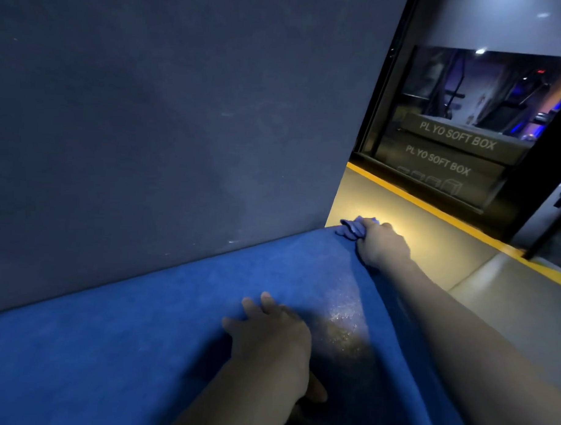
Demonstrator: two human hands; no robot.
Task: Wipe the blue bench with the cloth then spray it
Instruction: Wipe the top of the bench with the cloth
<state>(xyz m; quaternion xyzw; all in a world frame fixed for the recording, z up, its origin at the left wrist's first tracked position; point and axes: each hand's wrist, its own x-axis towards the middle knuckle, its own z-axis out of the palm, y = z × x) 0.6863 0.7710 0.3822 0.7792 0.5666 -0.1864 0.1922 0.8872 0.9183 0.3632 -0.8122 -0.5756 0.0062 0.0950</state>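
Observation:
The blue bench [142, 318] fills the lower half of the view, its padded top running from bottom left up to a far corner at right. My right hand [381, 244] is stretched out to that far corner and is closed around a bunched blue-purple cloth [353, 227], which presses on the bench's end edge. My left hand [271, 336] rests flat on the bench top nearer to me, fingers spread, holding nothing. A lit, glistening patch [345, 316] shows on the bench just right of the left hand. No spray bottle is in view.
A dark grey padded wall [181, 113] rises directly behind the bench. To the right lies grey floor [431, 236] with a yellow line [432, 205]. Beyond it stand two stacked boxes marked "PLYO SOFT BOX" [446, 154] beside a dark frame.

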